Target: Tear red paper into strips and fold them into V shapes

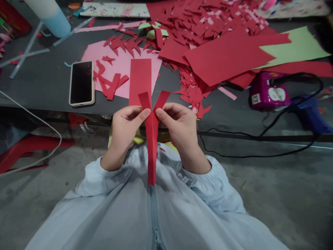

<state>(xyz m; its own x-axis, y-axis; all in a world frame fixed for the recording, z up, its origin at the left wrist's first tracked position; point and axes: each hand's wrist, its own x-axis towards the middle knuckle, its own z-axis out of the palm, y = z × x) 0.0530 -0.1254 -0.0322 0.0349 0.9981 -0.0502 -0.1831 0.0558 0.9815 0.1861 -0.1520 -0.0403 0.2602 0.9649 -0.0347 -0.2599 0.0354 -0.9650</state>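
Two hands meet over the pale jacket [122, 215], each pinching one side of a red paper strip [152, 139] that parts into two prongs at its far end. The left hand [127, 130] has its thumb pressed on the base of the left prong, fingers curled beneath; the right hand [181, 130] grips the right prong's base the same way. The strip is creased lengthwise, and its closed end points down at the zip [154, 211].

Beyond the left hand, a red card [140, 78] lies partly over a pink sheet [88, 52] on the dark table [52, 93]; whether the hand touches the card, I cannot tell. Left of the sheet is a phone [82, 83], screen dark. Well to the right sit a blue glue gun [310, 114] and a purple box [270, 91], with a black cord [275, 126] looping past the table's edge.

Several loose red pieces [113, 86] rest on the pink sheet. Farther back, large red sheets [226, 53] overlap a green sheet [293, 45], and a heap of red scraps [192, 21] spreads behind them. A bottle [56, 21] with blue at its base stands at the far left.
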